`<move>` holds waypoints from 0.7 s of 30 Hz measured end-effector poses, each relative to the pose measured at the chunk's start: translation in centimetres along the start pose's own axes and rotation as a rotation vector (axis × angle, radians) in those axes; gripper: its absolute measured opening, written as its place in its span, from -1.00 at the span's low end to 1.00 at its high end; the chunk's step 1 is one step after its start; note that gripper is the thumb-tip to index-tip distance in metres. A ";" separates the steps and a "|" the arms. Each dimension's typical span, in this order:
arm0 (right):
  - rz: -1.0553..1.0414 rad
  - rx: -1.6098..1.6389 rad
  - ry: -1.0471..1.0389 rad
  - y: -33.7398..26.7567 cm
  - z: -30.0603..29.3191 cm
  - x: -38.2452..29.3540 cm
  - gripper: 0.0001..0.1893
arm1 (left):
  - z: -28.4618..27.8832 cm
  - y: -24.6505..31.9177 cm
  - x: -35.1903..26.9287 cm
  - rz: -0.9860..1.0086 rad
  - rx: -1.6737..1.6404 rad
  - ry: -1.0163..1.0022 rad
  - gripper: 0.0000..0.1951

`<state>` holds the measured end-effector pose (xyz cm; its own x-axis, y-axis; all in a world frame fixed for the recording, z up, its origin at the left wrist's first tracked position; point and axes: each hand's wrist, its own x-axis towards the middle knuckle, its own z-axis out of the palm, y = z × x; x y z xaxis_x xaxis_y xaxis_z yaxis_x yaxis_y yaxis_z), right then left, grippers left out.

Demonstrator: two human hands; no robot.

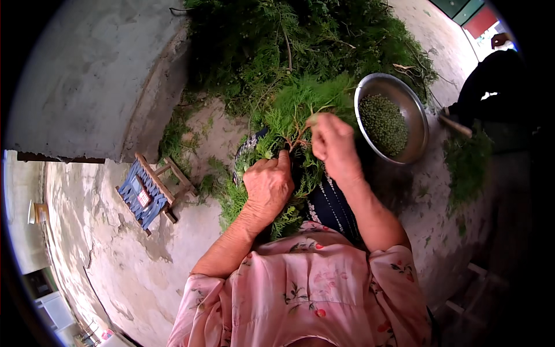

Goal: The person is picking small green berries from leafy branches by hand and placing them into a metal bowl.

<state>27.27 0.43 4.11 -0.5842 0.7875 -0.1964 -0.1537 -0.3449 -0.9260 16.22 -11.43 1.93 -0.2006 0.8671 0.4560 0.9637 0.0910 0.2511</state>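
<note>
My left hand (pixel 269 184) grips a leafy conifer branch (pixel 297 139) by its brown stem, over my lap. The branch looks like arborvitae, with flat green sprays and small pale green cones. My right hand (pixel 336 145) is blurred beside the upper twigs, its fingers pinched on a small pale green piece that may be a cone. To the right of that hand, a metal bowl (pixel 419 126) stands tilted in view. Inside it lie many small round green cones (pixel 383 126). More green sprays (pixel 236 201) rest across my lap and partly cover my dark patterned trousers (pixel 331 208).
A large heap of cut conifer branches (pixel 312 47) lies beyond my knees. At left, a low wooden stool (pixel 149 175) with a blue woven seat holds a phone (pixel 142 193). A concrete block (pixel 95 78) rises behind it. A person in dark clothes (pixel 492 86) is at right, near a wooden handle (pixel 456 126).
</note>
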 end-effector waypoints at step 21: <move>-0.423 -0.805 0.829 -5.8 -23.4 1.5 -0.38 | -3.1 0.5 -1.1 0.154 -0.189 -0.082 -0.71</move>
<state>45.93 15.51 1.66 0.1204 0.9482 0.2940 0.4986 0.1983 -0.8439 16.35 -13.84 4.21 -0.0321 0.9010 0.4325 0.9302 -0.1314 0.3427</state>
